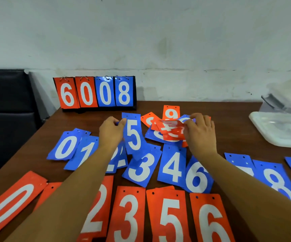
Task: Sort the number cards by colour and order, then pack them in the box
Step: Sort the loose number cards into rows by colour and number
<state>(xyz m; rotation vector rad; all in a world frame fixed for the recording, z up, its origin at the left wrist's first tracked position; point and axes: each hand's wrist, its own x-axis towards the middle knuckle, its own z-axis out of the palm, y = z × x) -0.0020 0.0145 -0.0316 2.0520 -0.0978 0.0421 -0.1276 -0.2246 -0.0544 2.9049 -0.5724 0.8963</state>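
Blue 5 [133,135]: off the table [228,119], upright, facing the camera. The left hand [112,130] pinches its left edge between thumb and fingers. It hangs over the far side of the blue row [143,169], left of centre. Likely reason: in that row blue 4 [173,165] and blue 6 [196,177] lie edge to edge with no 5 between them, so this card probably belongs there.

Red card [172,126]: pinched at its right end by the right hand [200,131] and raised just above the pile [160,137]. It is glossy and blurred, so the digit cannot be read. It looks like the next card being pulled for sorting.

Cards: thin, shiny, bendy sheets with white digits and two punched holes at the top edge.

The pile sits far centre, red and blue cards overlapping, with red 9 [171,113] at its far edge.

The blue row runs left to right across mid-table, 0 at the left, and the left arm partly covers the 2. The red row [127,215] lies nearest, with 0, 2, 3, 5 and 6 readable and no 4 seen. By my reading, sorting is well along.

Box [281,130]: translucent, far right, well apart from both rows. Packing does not look begun.

Scoreboard [96,92]: far left against the wall, reading 6008. A black chair [6,102] stands left of the table.
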